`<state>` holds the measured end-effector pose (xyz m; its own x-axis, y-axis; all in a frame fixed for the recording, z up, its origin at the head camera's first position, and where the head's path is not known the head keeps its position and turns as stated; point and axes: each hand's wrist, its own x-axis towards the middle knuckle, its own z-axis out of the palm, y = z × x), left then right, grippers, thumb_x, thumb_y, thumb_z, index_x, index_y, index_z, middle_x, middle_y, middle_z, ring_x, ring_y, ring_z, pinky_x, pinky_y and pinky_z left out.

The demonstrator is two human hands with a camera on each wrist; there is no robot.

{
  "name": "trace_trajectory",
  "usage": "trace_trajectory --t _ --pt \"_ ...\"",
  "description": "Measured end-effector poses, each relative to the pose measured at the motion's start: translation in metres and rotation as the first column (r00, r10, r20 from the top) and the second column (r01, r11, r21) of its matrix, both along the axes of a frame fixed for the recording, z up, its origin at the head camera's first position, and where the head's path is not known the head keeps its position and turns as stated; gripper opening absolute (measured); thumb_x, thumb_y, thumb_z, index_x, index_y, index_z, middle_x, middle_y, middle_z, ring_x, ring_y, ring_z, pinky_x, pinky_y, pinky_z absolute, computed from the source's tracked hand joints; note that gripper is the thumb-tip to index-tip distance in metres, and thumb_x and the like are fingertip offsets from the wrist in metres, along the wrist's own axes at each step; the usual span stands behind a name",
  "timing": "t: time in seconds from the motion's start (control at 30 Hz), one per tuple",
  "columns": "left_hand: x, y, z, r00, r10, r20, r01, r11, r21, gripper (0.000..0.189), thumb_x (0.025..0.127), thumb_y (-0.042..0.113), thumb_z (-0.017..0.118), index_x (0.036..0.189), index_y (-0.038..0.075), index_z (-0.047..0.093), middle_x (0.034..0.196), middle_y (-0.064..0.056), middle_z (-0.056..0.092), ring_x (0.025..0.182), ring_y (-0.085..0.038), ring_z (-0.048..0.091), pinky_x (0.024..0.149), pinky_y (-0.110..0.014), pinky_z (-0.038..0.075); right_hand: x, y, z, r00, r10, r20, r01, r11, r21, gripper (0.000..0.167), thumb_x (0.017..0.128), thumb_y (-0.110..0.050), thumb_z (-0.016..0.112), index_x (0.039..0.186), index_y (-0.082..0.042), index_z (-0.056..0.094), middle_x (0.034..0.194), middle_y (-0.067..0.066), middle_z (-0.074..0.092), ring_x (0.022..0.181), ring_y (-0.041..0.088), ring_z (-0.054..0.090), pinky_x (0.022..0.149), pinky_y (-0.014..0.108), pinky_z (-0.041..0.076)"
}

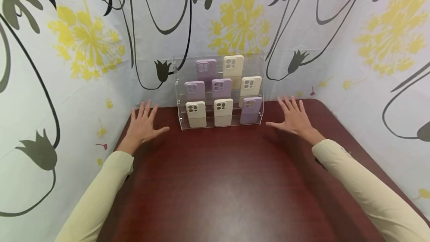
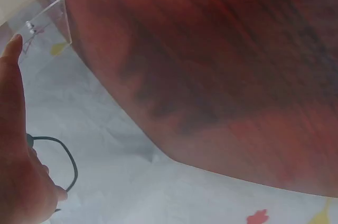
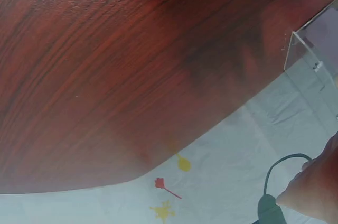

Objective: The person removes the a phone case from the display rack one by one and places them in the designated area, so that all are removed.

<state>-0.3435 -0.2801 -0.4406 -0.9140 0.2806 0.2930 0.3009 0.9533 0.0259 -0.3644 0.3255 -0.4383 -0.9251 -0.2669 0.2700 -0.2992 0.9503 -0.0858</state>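
Note:
A clear acrylic tiered stand [image 1: 220, 123] stands at the far side of the table, holding several cream and purple phone cases in three rows. In its front row are two cream cases, one of them a cream phone case [image 1: 223, 107] in the middle, and a purple phone case [image 1: 251, 110] at the right. Left of the stand, my left hand [image 1: 142, 124] is spread with straight fingers, holding nothing. My right hand [image 1: 293, 117] is spread the same way on the stand's right, thumb pointing toward it. Both wrist views show a corner of the stand near the hand.
The dark red wooden table [image 1: 218, 174] has rounded far corners. White cloth walls [image 1: 151, 47] with grey and yellow flower prints enclose it at the back and both sides, close to the table's edges.

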Motion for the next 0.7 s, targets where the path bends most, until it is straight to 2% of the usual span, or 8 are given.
trace_trajectory --t 0.2,0.37,0.53,0.7 --pt "-0.009 0.011 0.009 1.000 -0.002 0.012 0.002 1.000 -0.018 0.112 0.088 0.074 0.065 0.167 0.009 0.018 0.172 -0.022 0.011 0.157 -0.046 0.009 0.123 -0.073 0.006 -0.001 -0.009 0.005 1.000 0.009 0.015 -0.009 1.000 -0.010 0.120 0.083 -0.073 0.071 0.167 -0.007 0.016 0.169 0.027 0.018 0.157 0.048 0.007 0.128 0.062 -0.003" --pt "-0.017 0.018 0.014 1.000 -0.013 0.017 0.014 1.000 -0.007 0.112 0.089 0.073 0.064 0.168 0.012 0.013 0.172 -0.022 0.012 0.157 -0.046 0.010 0.123 -0.072 0.007 -0.001 -0.017 0.008 1.000 0.023 0.021 -0.022 0.999 -0.032 0.119 0.083 -0.071 0.072 0.167 -0.007 0.017 0.169 0.027 0.018 0.156 0.049 0.010 0.129 0.061 -0.002" --pt "-0.025 0.024 0.018 0.998 -0.018 0.055 0.017 1.000 0.026 0.112 0.091 0.072 0.063 0.168 0.013 0.008 0.173 -0.020 0.010 0.157 -0.045 0.007 0.125 -0.070 0.003 -0.003 -0.022 0.011 0.999 0.030 0.010 -0.030 0.999 -0.033 0.119 0.082 -0.067 0.076 0.167 -0.007 0.018 0.168 0.027 0.021 0.155 0.050 0.013 0.129 0.061 0.001" --pt "-0.031 0.031 0.021 0.995 -0.023 0.101 0.012 0.994 0.109 0.110 0.093 0.067 0.064 0.169 0.013 0.005 0.173 -0.020 0.007 0.157 -0.047 0.005 0.125 -0.071 0.001 -0.004 -0.030 0.013 0.999 0.048 0.013 -0.047 0.997 -0.058 0.118 0.083 -0.066 0.077 0.166 -0.007 0.018 0.168 0.026 0.023 0.156 0.049 0.014 0.129 0.061 0.005"
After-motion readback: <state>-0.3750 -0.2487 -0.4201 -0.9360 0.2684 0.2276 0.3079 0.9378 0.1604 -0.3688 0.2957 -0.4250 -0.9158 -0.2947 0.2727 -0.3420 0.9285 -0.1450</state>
